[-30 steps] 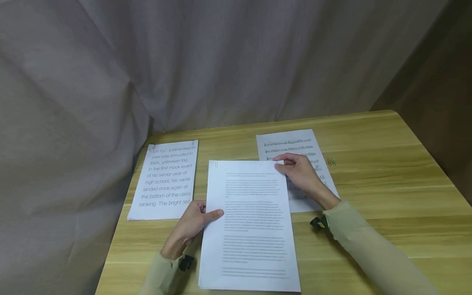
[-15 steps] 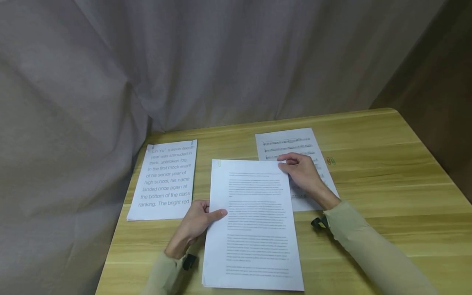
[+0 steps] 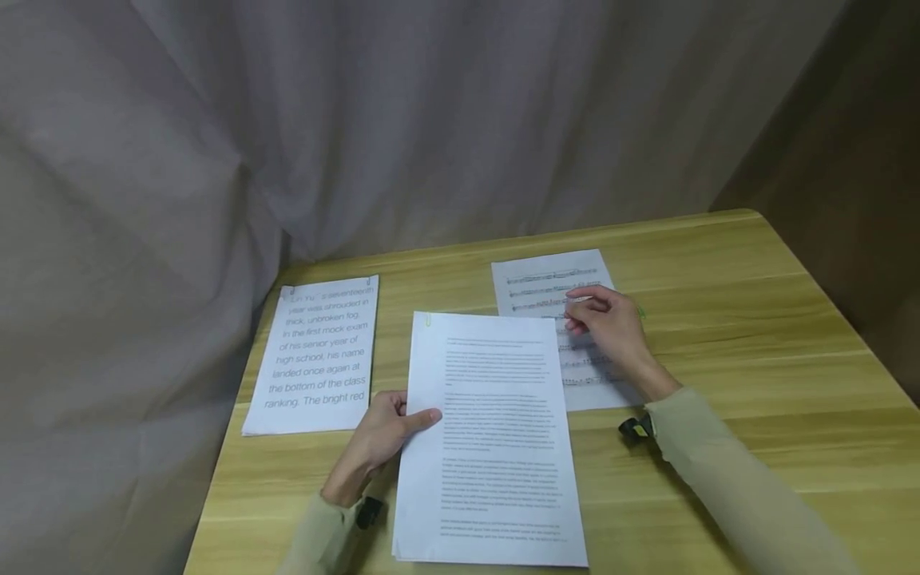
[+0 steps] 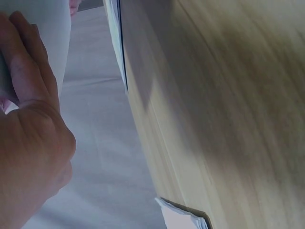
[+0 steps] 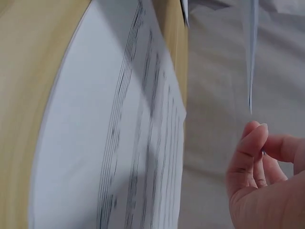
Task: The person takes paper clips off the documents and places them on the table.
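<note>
My left hand (image 3: 384, 435) grips the left edge of a stack of printed sheets (image 3: 496, 447), thumb on top and fingers behind. A yellow-green paper clip (image 3: 428, 320) sits on the stack's top left corner. My right hand (image 3: 611, 323) is just right of the top right corner, apart from it and above a sheet of music (image 3: 542, 275). In the right wrist view its thumb and fingers pinch together, with a tiny dark glint of what looks like a paper clip (image 5: 263, 152) between them; most of it is hidden.
At the left of the wooden table (image 3: 740, 335) lies a large-print stack (image 3: 312, 351) with a clip (image 3: 292, 291) at each top corner. Just behind my right hand a green paper clip (image 3: 642, 312) partly shows. A grey curtain (image 3: 446, 128) hangs behind the table.
My right hand has let go of the stack's top right corner and moved a little right and up. The left hand keeps its hold, after the stack shifted slightly right.
</note>
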### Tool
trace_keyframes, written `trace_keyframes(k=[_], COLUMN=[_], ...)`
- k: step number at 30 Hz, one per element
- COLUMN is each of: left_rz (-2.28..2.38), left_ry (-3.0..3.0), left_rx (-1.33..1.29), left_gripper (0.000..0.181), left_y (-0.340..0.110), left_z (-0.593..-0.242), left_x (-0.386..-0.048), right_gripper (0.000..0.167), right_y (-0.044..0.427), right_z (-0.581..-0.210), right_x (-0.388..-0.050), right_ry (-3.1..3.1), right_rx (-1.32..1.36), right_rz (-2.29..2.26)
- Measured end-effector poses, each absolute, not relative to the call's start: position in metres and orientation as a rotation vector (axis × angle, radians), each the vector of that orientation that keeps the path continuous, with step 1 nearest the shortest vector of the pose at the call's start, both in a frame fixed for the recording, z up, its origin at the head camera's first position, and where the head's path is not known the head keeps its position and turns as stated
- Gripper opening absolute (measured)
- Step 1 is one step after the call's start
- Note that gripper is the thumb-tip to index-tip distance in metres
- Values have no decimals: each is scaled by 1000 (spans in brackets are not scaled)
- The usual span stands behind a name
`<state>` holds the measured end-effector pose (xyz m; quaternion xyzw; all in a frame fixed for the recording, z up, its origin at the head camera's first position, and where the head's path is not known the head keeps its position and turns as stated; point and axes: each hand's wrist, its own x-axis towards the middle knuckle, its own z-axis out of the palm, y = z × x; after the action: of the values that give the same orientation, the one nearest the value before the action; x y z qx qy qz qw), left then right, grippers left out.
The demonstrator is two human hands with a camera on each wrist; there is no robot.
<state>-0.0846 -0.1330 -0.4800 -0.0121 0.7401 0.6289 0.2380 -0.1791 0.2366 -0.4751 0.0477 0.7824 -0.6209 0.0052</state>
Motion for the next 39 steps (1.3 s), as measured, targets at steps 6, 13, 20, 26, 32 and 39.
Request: trace_keyframes(k=[6,13,20,26,32,39], left_rz=[1732,1731,1730,1739,1747,1750], left_ry=[2025,2046,2050,2027,2015,2010], left_rx=[-82,-123,-86,-74,-53,-28], left_gripper=[31,35,36,35,36,36], left_y=[-138,-150,-150,-148,-146,-142], left_z=[-479,-477,-476,-477,-478,-478], left_x=[-83,-79,-81,-83,-85,-88], right_gripper=[38,37,36,34,32,33], right_y=[264,291,336,357,363,369], right_z=[-480,-491,-498,-505,-507,-507], right_x=[-178,-186,-192,-195,-198,-200], right_ry=[2506,2520,2632,2708,2803,2854], right_rx=[232,320,298,348,369,361], right_rz=[-1875,-1847,-1667,-1432,-1231,-1135])
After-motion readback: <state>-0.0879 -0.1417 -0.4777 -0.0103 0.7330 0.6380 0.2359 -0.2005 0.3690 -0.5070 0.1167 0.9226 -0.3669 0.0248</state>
